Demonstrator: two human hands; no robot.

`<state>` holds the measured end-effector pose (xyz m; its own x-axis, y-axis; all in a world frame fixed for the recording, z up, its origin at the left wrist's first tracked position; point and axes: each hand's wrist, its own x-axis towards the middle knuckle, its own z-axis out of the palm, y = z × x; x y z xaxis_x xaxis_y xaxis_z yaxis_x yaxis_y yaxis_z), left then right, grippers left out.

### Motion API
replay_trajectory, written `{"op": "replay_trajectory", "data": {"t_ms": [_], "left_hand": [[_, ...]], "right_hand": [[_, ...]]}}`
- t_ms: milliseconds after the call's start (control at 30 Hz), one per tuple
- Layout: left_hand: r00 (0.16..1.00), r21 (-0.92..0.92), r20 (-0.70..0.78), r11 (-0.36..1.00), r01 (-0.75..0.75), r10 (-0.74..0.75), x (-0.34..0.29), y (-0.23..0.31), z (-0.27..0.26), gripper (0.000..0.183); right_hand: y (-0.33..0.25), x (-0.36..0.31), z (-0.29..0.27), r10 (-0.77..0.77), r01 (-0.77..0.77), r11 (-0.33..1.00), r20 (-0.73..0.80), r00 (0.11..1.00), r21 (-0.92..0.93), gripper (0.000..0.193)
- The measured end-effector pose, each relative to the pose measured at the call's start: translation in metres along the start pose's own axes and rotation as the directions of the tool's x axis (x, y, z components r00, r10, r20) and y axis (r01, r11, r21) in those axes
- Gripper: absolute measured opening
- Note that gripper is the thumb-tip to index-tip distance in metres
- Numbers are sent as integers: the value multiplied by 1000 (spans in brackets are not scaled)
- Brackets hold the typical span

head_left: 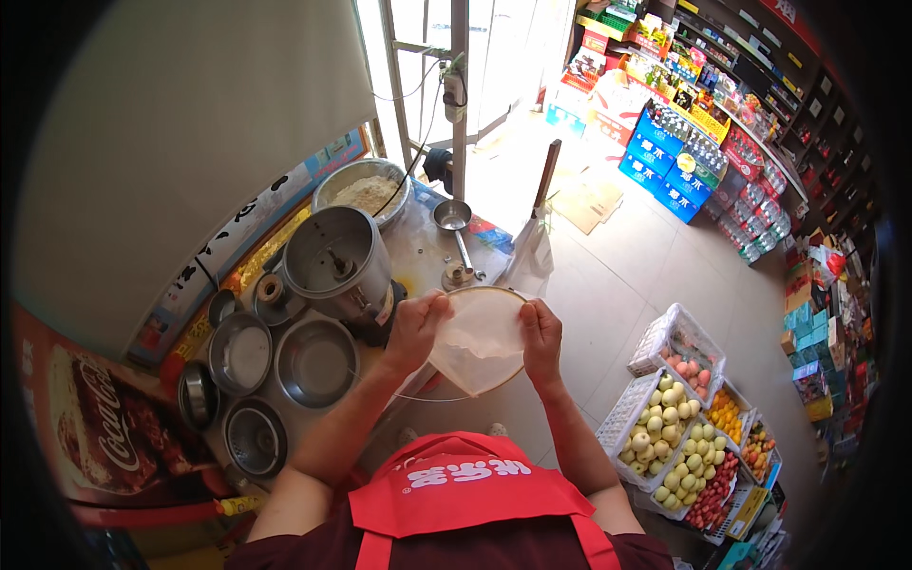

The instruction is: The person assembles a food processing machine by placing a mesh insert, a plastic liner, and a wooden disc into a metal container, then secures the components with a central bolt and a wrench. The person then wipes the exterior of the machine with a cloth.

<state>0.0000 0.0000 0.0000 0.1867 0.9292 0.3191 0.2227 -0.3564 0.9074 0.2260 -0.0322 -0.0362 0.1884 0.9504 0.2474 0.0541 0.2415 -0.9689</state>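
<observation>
Your left hand (415,330) and right hand (541,340) each pinch an edge of the cloth (480,342), fingers curled shut on it, so it hangs taut between them as a shallow pouch. You hold it over the round sieve (503,296), just right of the table (418,242), likely so the cloth lines the hoop. The big pot (334,255) stands just left of your left hand; the bowls (315,361) sit nearer, out of the way. Fruit crates (679,427) lie right on the floor.

Left of your grips you have four empty steel bowls (316,362) on the desk (418,252) — one tall steel pot (334,258), one ladle (454,220); right, four fruit crates (655,432).
</observation>
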Motion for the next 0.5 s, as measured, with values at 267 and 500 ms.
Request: {"op": "replay_trajectory", "data": {"t_ms": [267, 500], "left_hand": [[944, -313, -156, 921, 232, -291, 0, -19, 11, 37], [985, 352, 172, 934, -55, -7, 2, -10, -12, 21]], "right_hand": [[65, -44, 31, 362, -213, 776, -143, 921, 593, 29], [1, -20, 1, -160, 137, 931, -39, 986, -339, 37]]}}
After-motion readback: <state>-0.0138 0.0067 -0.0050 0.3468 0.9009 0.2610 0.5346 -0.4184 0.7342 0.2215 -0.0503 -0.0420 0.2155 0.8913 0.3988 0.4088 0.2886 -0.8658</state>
